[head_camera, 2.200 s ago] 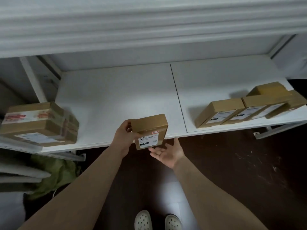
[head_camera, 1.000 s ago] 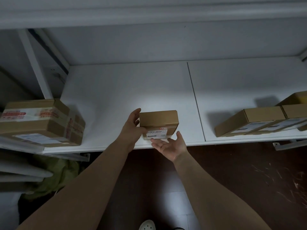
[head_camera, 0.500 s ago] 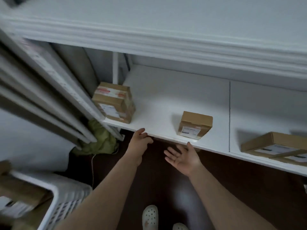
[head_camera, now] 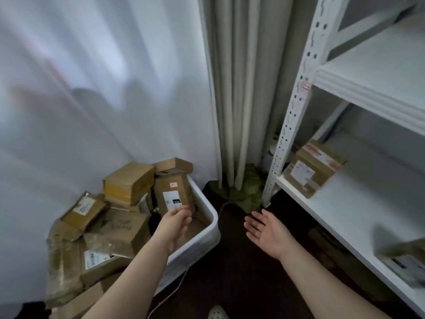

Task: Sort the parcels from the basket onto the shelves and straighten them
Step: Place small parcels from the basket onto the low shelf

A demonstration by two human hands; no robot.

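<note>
Cardboard piled loosely in basket. Reaching with left hand, fingers loosely curled and empty, at upright parcel; right hand spread, palm up. Risks toppling leaning parcels over the rim if pulled out one-handed.

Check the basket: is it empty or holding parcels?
Not empty. The white basket holds many cardboard parcels, piled above its rim.
</note>
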